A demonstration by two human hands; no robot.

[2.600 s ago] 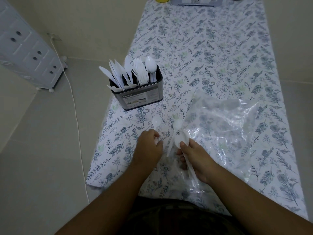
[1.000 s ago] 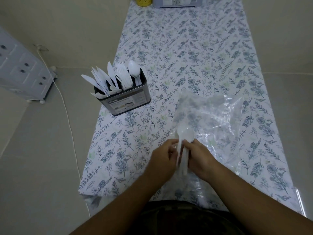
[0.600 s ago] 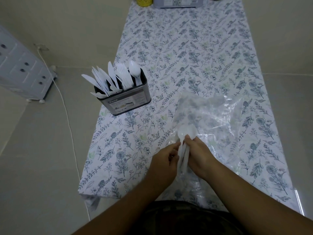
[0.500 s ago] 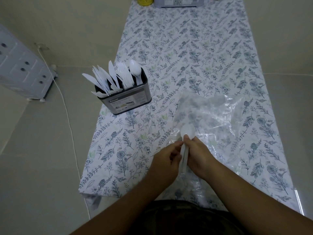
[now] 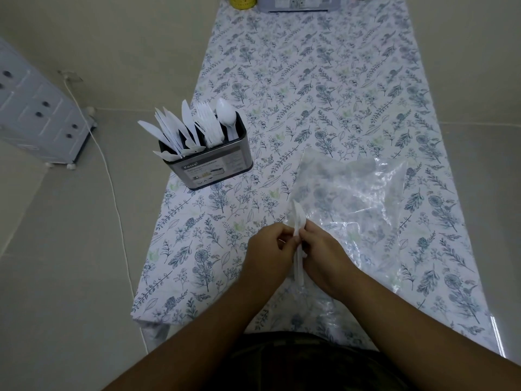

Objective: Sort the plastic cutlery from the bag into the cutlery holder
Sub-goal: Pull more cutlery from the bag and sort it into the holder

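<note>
**Both hands pinch white plastic spoons at the bag's edge**

The left hand and the right hand meet near the front of the table, forearms reaching in from the bottom of the view. Their fingertips press together from either side on a small bunch of white plastic spoons; the thin bowls stand edge-on above the fingers and the flat handles run down between the two palms. How many spoons are in the bunch cannot be told.

Just to the right of the hands lies a crumpled, clear plastic bag, glossy and wrinkled, with the cloth's print showing through it. It rests on a white tablecloth printed with blue-grey leaves and flowers.

Well apart from the hands, towards the far left of the cloth, stands a dark rectangular metal cutlery holder with a paper label. White plastic knives fan out of its left section, white forks pack the middle, and a white spoon stands bowl-up on the right.
</note>
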